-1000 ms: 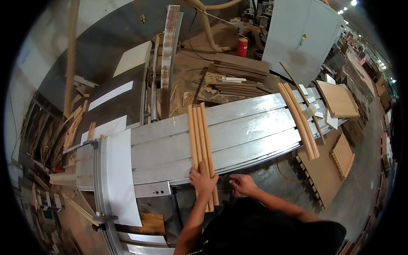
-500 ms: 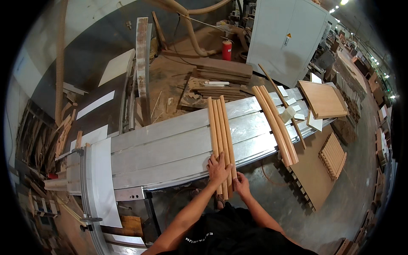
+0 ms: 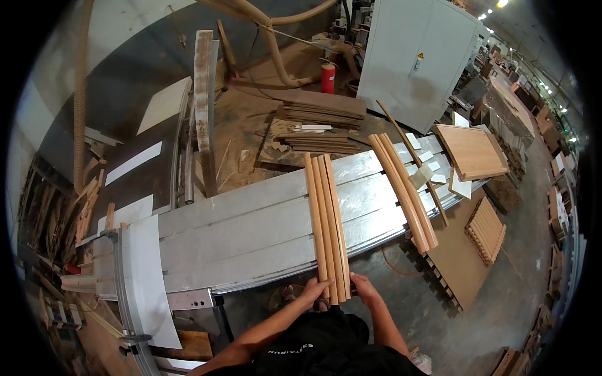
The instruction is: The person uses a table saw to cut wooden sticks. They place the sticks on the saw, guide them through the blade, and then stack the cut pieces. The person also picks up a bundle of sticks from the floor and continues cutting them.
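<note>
The left hand (image 3: 316,291) grasps 4 wooden strips (image 3: 327,225) by their near left edge; the right hand (image 3: 364,287) is at their right edge, its grip unclear; the strips lie across the metal table (image 3: 251,219), overhanging its near side; even sideways pressure should keep them together.

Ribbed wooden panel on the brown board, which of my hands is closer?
Right. Your right hand is left of the panel, at the right edge of the wooden strips; your left hand is farther left, at their left edge.
</note>
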{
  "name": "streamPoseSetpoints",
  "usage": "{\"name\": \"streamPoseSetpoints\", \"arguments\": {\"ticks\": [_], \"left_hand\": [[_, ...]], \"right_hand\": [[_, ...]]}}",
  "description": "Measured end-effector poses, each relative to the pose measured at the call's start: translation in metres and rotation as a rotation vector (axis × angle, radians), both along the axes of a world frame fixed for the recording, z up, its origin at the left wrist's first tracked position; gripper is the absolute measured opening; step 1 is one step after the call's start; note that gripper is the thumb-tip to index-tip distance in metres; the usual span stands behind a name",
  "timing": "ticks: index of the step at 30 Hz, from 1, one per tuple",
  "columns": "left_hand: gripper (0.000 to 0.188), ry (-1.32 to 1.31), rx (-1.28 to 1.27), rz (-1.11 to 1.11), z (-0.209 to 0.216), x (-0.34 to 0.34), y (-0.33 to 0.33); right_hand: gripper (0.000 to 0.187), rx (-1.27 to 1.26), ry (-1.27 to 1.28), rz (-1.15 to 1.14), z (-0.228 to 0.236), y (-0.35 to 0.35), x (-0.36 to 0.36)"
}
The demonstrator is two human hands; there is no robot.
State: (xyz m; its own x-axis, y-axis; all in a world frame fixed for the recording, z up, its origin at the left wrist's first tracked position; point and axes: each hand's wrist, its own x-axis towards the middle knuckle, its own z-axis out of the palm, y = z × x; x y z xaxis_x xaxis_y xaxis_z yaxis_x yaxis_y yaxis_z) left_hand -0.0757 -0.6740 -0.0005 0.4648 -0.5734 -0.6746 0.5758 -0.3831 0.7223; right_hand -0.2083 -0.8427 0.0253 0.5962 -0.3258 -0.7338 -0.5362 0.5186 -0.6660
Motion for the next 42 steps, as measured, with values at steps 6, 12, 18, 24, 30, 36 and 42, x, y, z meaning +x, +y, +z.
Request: {"name": "streamPoseSetpoints", "arguments": {"ticks": [6, 12, 18, 24, 30, 36, 42], "left_hand": [[0.046, 0.084, -0.126, 0.102, -0.018, -0.003, -0.009], [0.044, 0.01, -0.1, 0.234, 0.007, -0.004, -0.005], [0.057, -0.26, 0.009, 0.212, 0.008, -0.002, -0.009], [0.064, -0.351, -0.024, -0.233, -0.008, 0.017, 0.018], [0.05, -0.711, 0.044, -0.945, 0.06, 0.078, 0.019], [0.059, -0.933, 0.006, -0.27, 0.008, 0.163, -0.036], [0.064, -0.788, 0.049, -0.427, 0.019, 0.154, -0.107]], "right_hand": [[0.029, -0.975, 0.03, -0.198, 0.023, 0.031, 0.001], [0.027, -1.051, 0.053, -0.256, 0.054, 0.062, -0.006], [0.035, -0.921, 0.097, -0.272, 0.025, 0.081, 0.001], [0.049, -0.766, -0.029, -0.162, 0.022, 0.091, 0.014], [0.057, -0.526, 0.11, -0.445, 0.003, 0.106, -0.01], [0.072, -0.016, 0.014, -0.867, 0.023, 0.149, -0.002], [0.073, 0.079, -0.233, -0.907, 0.014, 0.142, -0.008]]}}
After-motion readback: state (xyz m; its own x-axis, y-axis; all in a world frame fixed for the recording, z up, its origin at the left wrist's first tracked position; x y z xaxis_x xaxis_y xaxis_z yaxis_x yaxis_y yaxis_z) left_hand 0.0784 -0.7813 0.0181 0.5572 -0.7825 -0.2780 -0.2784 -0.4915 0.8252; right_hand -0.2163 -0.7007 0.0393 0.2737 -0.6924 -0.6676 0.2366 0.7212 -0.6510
